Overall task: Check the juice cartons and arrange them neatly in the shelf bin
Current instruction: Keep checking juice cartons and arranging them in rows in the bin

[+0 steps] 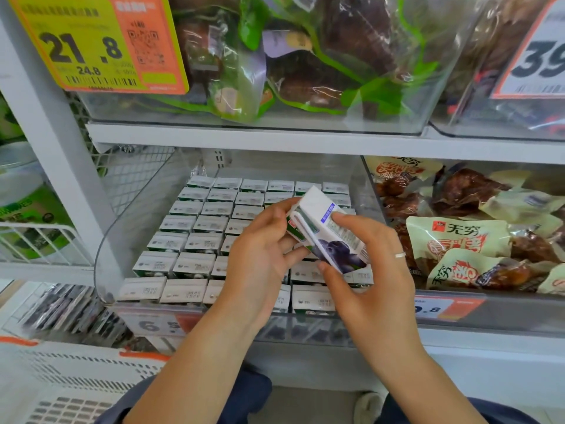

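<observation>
One juice carton (pixel 328 232), white with blueberry print, held tilted above the shelf bin (pixel 105 252), both hands on it. Left hand (pixel 263 258) cups its left end, fingers curled round. Right hand (pixel 371 264) pinches it, fingertips on the top face, thumb at the lower corner; ring (pixel 400 255) on one finger. Below, rows of cartons (pixel 195 228) stand upright, packed in the clear bin. Snack packs (pixel 458 240) in the neighbouring bin to the right. Yellow price tag (pixel 91 44) upper left. White basket (pixel 70 384) lower left.
</observation>
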